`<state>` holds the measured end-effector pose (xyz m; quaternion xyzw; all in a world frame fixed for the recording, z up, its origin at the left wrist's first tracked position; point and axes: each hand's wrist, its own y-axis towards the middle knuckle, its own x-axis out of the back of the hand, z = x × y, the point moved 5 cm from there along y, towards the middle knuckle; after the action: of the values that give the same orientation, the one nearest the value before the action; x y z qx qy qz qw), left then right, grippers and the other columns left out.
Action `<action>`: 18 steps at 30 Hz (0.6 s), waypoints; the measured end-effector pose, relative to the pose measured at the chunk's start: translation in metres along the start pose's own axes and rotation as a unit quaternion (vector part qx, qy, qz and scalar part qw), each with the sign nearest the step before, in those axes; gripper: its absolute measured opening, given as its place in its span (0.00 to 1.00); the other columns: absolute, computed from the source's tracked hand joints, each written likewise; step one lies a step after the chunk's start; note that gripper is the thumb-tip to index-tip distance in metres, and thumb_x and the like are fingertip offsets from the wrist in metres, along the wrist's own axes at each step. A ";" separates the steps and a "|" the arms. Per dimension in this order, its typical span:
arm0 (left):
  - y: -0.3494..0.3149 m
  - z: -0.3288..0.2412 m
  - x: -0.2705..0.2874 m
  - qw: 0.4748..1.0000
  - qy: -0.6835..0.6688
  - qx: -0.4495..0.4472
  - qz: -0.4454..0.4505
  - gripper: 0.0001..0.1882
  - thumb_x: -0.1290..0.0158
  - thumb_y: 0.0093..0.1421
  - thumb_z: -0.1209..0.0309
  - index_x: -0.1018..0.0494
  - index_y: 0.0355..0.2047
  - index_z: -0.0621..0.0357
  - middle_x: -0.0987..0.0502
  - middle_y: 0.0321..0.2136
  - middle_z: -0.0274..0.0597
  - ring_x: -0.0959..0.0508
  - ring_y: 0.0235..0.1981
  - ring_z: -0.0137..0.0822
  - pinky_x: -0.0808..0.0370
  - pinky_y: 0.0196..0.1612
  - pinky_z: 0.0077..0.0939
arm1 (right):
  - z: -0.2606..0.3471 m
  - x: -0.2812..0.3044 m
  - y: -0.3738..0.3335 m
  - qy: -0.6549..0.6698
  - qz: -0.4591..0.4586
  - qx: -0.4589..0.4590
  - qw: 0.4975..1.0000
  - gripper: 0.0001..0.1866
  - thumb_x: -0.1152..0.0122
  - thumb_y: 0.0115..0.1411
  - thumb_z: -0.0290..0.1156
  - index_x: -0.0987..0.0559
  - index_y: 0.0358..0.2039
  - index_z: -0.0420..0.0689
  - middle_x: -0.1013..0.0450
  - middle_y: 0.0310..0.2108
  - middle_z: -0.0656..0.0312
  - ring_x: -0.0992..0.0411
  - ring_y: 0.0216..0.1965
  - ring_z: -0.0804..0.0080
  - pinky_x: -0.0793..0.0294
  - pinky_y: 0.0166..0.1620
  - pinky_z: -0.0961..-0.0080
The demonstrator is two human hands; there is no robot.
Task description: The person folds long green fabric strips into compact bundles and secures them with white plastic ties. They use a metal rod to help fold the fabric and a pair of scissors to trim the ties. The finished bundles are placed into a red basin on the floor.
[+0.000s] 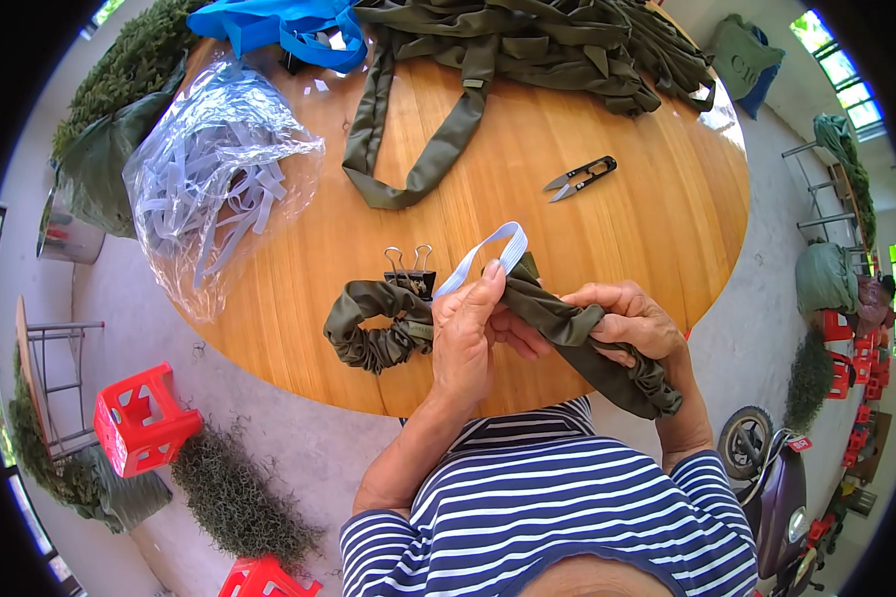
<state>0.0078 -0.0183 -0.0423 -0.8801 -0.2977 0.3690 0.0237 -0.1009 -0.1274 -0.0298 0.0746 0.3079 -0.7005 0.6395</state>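
My left hand (471, 333) pinches a white elastic band (509, 242) where it comes out of the end of an olive-green fabric tube (553, 313). The elastic makes a loop above my thumb. My right hand (632, 326) is closed around the same tube, whose lower part is bunched into gathers and hangs past my palm. Just left of my left hand lies a gathered olive scrunchie (378, 323), touching a black binder clip (409, 280). Thread snips (582, 179) with a black handle rest farther off to the right.
A clear plastic bag (214, 179) of white elastic strips sits on the round wooden table (309, 343) at the left. Long olive fabric tubes (528, 65) are heaped at the far side beside a blue bag (284, 30). Red stools (144, 418) and a motorbike (777, 488) stand on the floor.
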 end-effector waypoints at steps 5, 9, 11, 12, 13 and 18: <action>0.000 -0.001 -0.003 1.000 -0.016 -0.002 0.023 0.22 0.63 0.61 0.59 0.29 0.27 0.69 0.25 0.20 0.49 0.25 0.15 0.36 0.28 0.16 0.22 | -0.011 0.006 0.000 0.107 0.043 0.021 0.993 0.20 0.52 0.55 0.23 0.35 0.48 0.31 0.33 0.21 0.66 0.44 0.10 0.89 0.45 0.12 0.92; 0.001 0.002 -0.002 0.999 -0.030 0.007 0.019 0.22 0.62 0.61 0.59 0.29 0.27 0.68 0.25 0.19 0.48 0.25 0.14 0.35 0.29 0.16 0.22 | -0.017 0.006 0.002 0.164 0.090 0.040 0.982 0.19 0.52 0.55 0.23 0.35 0.48 0.32 0.33 0.21 0.66 0.43 0.10 0.88 0.45 0.12 0.92; 0.002 0.005 -0.002 0.999 -0.043 0.015 0.013 0.22 0.62 0.61 0.59 0.29 0.27 0.68 0.25 0.19 0.47 0.26 0.13 0.34 0.29 0.15 0.21 | -0.017 0.005 0.002 0.150 0.066 0.036 0.986 0.19 0.52 0.55 0.24 0.35 0.48 0.32 0.33 0.21 0.66 0.43 0.10 0.89 0.45 0.12 0.92; 0.003 0.004 -0.002 0.999 -0.034 0.005 0.002 0.23 0.62 0.61 0.58 0.29 0.26 0.68 0.25 0.19 0.47 0.26 0.13 0.33 0.29 0.15 0.20 | -0.012 0.002 0.004 0.122 0.030 0.029 0.992 0.19 0.52 0.56 0.24 0.35 0.48 0.33 0.33 0.21 0.66 0.43 0.11 0.89 0.45 0.12 0.92; 0.003 0.002 -0.002 1.000 -0.024 -0.006 -0.010 0.23 0.61 0.61 0.58 0.28 0.26 0.68 0.25 0.18 0.47 0.26 0.13 0.32 0.29 0.15 0.19 | -0.007 0.001 0.005 0.094 -0.007 0.021 0.995 0.19 0.52 0.56 0.24 0.34 0.48 0.33 0.33 0.20 0.67 0.43 0.11 0.89 0.45 0.13 0.92; 0.002 0.001 -0.002 0.999 0.024 -0.018 -0.036 0.24 0.61 0.61 0.57 0.27 0.23 0.67 0.25 0.16 0.45 0.27 0.12 0.29 0.30 0.13 0.17 | 0.000 0.004 -0.001 -0.070 -0.032 -0.037 0.996 0.18 0.52 0.56 0.24 0.33 0.48 0.36 0.34 0.21 0.69 0.44 0.12 0.90 0.45 0.14 0.92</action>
<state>0.0066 -0.0211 -0.0422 -0.8778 -0.3354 0.3409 0.0285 -0.1028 -0.1310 -0.0318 -0.0086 0.2901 -0.7122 0.6392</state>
